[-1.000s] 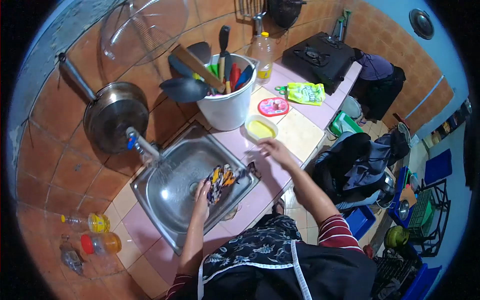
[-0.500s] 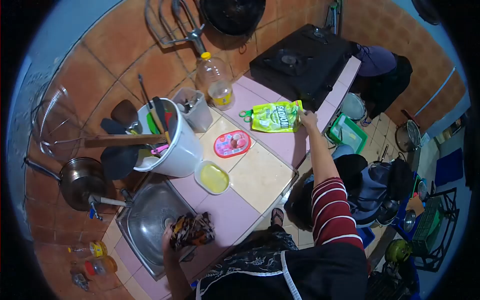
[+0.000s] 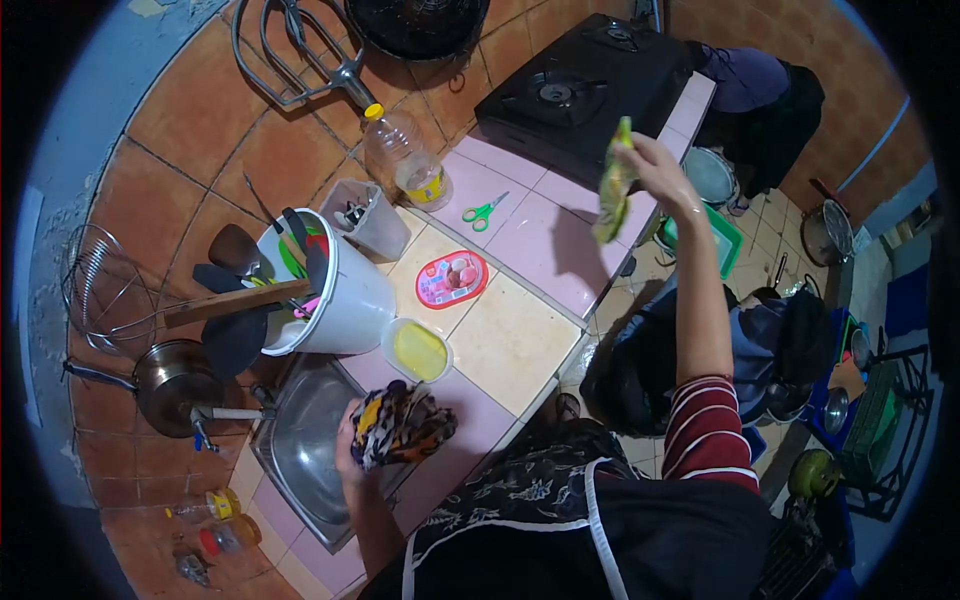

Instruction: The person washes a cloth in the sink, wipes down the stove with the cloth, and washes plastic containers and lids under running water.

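My right hand [image 3: 657, 178] grips a green-yellow refill pouch [image 3: 615, 195] by its upper end. The pouch hangs edge-on above the counter's edge, near the black stove. In my left hand [image 3: 349, 445] is a bunched, patterned cloth [image 3: 402, 424] in black, orange and white, held over the side of the steel sink [image 3: 312, 450]. Green-handled scissors [image 3: 483, 213] lie on the pink tiles. A pink-red oval lid [image 3: 452, 279] rests on the counter, beside a tub of yellow content [image 3: 418, 350].
A white bucket of utensils [image 3: 355, 300], a grey container [image 3: 370, 225] and a yellow-capped bottle [image 3: 405, 165] stand along the wall. The black stove [image 3: 570, 95] occupies the far counter. On the floor to the right, people crouch near a green basin [image 3: 727, 245].
My right hand has lifted the pouch off the counter and turned it edge-on, uncovering the scissors. My left hand has moved slightly up and right with the cloth.
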A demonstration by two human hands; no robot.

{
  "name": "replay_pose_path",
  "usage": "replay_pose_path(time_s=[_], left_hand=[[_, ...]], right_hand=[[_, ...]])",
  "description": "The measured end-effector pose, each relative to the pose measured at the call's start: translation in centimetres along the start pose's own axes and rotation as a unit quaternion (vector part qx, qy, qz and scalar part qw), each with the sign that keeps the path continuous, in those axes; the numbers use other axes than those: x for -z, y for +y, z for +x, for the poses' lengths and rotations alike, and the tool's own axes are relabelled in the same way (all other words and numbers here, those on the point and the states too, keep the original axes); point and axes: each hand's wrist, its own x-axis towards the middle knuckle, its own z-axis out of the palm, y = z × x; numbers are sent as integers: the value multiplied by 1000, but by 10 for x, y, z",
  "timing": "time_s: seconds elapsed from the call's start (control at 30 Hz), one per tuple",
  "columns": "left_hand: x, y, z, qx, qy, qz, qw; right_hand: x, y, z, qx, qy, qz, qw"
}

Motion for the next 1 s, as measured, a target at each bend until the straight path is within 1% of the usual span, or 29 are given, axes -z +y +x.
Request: replay_pose_path(time_s=[0.07,0.1,0.13,0.2,0.23,0.27,0.3,0.33,0.37,0.4,0.43,0.47,0.5,0.53,0.57,0.6,0.63,0.67,0.73,0.77,0.83,0.87,0.93,0.97,1.0], left_hand=[[-30,4,15,19,55,3,998],[-34,2,18,33,47,-45,997],[-33,-5,20,38,42,-51,997],[-41,-11,30,26,12,-10,1000],[-53,-8,36,30,-36,-6,999],[-59,-11,41,35,-43,-3,998],[-65,-14,47,48,-35,12,998],[-69,-17,55,60,-26,27,997],[-76,-18,65,65,-37,34,997],[-75,-24,75,72,-43,38,996],[-69,-31,85,52,-82,17,995],[-70,-39,98,32,-121,-4,992],[-82,-43,105,49,-58,-31,997],[-81,-51,113,61,-3,-35,998],[-94,-53,123,70,2,-22,997],[-109,-56,135,76,6,-10,997],[-110,-63,143,96,23,1,995],[-108,-69,149,118,42,15,992],[-118,-77,163,131,47,53,989],[-120,-79,167,148,57,65,985],[-116,-85,171,167,73,82,980],[-113,-87,172,183,92,94,974],[-121,-97,182,199,119,108,967],[-125,-107,188,181,109,119,970],[-127,-115,192,162,100,129,973]], right_hand=[[26,-8,-18,9,56,17,998],[40,-9,-28,-25,88,2,996],[46,-5,-38,-10,134,31,990],[61,14,-55,-25,181,28,983],[66,34,-61,-32,205,17,978],[67,61,-65,-39,230,7,972],[64,90,-68,-34,276,-19,960],[57,107,-75,-55,309,-44,948],[52,135,-76,-57,327,-72,941],[46,156,-80,-101,323,-114,934],[37,208,-77,-22,368,-50,928],[31,248,-79,-57,368,-55,927],[20,289,-79,-64,392,-55,916],[10,320,-83,-131,393,-95,905],[0,353,-85,-199,387,-83,896],[-14,387,-86,-224,390,-29,893],[-23,381,-84,-227,417,-4,880],[-39,439,-83,-234,450,27,861],[-40,437,-78,-348,381,77,853],[-41,445,-70,-356,383,81,849],[-55,486,-59,-364,414,229,802],[-58,500,-55,-370,411,231,801],[-58,518,-41,-392,397,76,827],[-57,526,-30,-420,398,102,809],[-49,509,-16,-374,417,251,790]])
